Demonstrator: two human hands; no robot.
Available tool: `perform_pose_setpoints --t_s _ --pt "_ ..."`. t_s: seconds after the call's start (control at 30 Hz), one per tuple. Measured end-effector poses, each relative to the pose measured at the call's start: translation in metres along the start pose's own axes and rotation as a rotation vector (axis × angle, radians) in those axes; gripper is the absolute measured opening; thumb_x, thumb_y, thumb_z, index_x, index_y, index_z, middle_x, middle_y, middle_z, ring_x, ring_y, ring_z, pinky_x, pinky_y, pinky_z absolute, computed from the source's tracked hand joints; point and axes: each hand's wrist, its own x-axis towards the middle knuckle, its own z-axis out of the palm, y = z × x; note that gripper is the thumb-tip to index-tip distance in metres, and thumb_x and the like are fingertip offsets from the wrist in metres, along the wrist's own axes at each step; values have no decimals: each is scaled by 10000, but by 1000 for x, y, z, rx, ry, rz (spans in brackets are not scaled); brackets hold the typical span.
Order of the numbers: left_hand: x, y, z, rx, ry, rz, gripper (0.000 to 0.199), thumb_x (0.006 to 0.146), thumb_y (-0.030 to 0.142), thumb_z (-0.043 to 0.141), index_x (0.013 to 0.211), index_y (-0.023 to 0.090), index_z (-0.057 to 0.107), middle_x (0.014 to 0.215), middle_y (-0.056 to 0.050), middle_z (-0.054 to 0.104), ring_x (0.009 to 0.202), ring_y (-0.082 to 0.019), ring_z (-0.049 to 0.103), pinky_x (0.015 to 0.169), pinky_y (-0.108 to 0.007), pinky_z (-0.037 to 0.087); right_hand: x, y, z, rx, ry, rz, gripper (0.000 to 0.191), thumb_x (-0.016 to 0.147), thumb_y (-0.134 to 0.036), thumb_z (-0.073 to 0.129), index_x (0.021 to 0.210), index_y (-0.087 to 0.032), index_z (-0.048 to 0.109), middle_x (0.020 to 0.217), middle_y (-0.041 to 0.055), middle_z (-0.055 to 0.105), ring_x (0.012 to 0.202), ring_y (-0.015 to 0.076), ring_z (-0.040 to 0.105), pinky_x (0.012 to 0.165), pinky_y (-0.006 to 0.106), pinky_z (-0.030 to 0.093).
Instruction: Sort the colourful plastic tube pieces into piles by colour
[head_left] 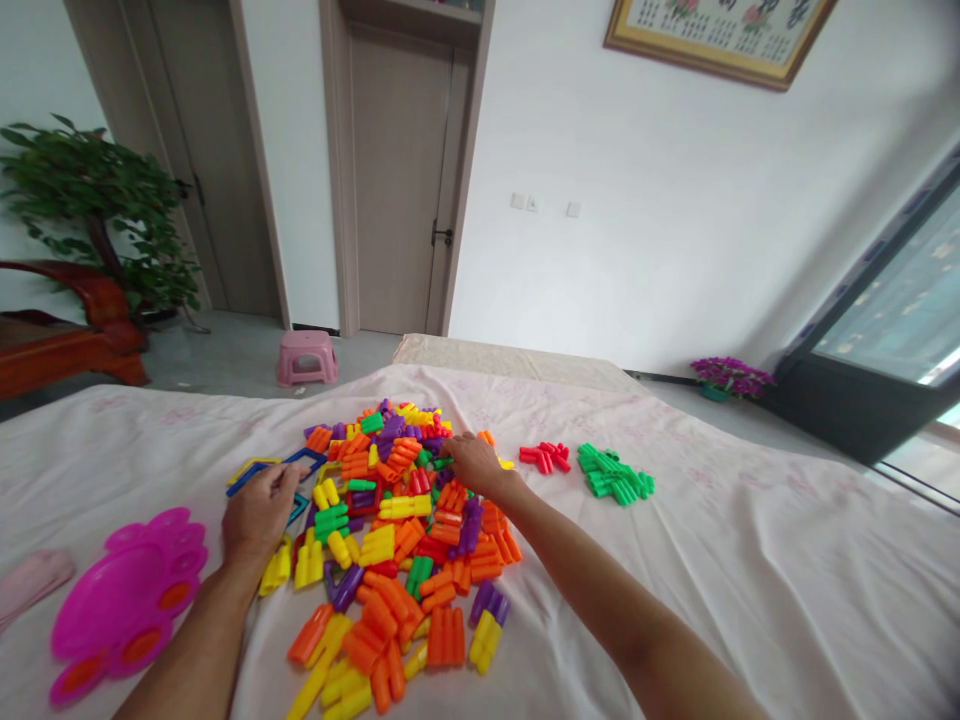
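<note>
A big heap of plastic building pieces [394,505] in orange, yellow, purple, green and red lies on the sheet in front of me. My left hand [259,510] rests at its left edge with curled fingers, beside blue frame-shaped pieces [304,462]; whatever it might hold is hidden. Reaching over the heap's upper right side, my right hand [472,462] has its fingers bent down together near small green pieces [426,458]. Its fingertips are too small and covered to show a grip clearly. To the right lie a small red group [546,457] and a larger green group [615,475].
A pink paw-shaped tray [112,590] sits at the left, with a pale pink cloth item [34,583] beyond it. The patterned sheet [735,580] is wrinkled. Past its far edge stand a pink stool [308,358] and a pot of purple flowers [729,376].
</note>
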Motion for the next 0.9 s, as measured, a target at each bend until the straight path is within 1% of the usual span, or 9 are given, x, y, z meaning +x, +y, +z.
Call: perform_pose_setpoints --t_s 0.13,0.23,0.33,0.4,0.47,0.57,0.67,0.73,0.9 --pt "-1 3 -2 -17 -6 5 403 946 456 462 996 238 798 988 -55 772 859 -209 660 720 -293 433 -7 9 5 203 98 18 224 867 -159 631 1056 -242 720 1065 38 743 1049 210 638 886 286 451" --pt "-1 3 -3 -19 -10 -1 409 949 457 460 1013 238 799 972 -58 773 839 -210 656 717 -295 435 -14 18 10 498 262 112 199 850 -187 658 1037 -235 705 1029 22 746 965 186 659 842 284 494" --pt "0 0 -2 -3 -7 12 404 947 459 466 1020 247 802 1008 -61 774 863 -216 656 720 -295 439 -25 32 12 830 381 246 175 850 -246 639 1013 -225 696 926 10 746 829 170 678 728 282 547" --pt "1 -3 -1 14 -5 14 406 947 470 468 1031 252 800 1026 -65 772 866 -220 652 710 -295 437 -37 44 12 998 420 308 214 836 -308 635 1015 -211 701 897 19 742 767 170 682 644 279 563" --pt "2 -6 -1 31 -8 13 422 950 488 461 1050 252 796 1020 -73 771 839 -223 641 691 -302 429 -53 59 10 1084 455 349 295 805 -357 647 1042 -194 711 907 37 743 752 177 690 610 283 573" --pt "3 -8 -1 54 -21 1 454 955 511 446 1071 237 790 991 -94 768 801 -232 626 674 -321 415 -82 92 6 1039 560 435 398 762 -410 666 1077 -174 724 904 60 753 736 190 691 605 297 567" --pt "3 -8 -2 74 -50 -18 471 950 526 436 1101 238 776 990 -92 762 801 -246 618 678 -335 414 -113 131 0 816 708 574 401 760 -418 665 1068 -171 738 921 75 768 774 210 695 679 326 559" --pt "2 -7 -3 90 -60 -25 491 951 547 416 1122 246 765 993 -85 757 807 -255 611 686 -342 415 -134 156 -6 641 770 716 372 788 -412 648 1067 -187 750 970 78 778 840 227 703 759 348 548" --pt "4 -9 0 114 -63 -31 466 943 556 419 1071 267 762 939 -69 739 783 -245 584 670 -332 408 -171 202 -20 375 746 1083 356 860 -399 618 1153 -246 751 1099 70 775 989 257 700 843 366 512"
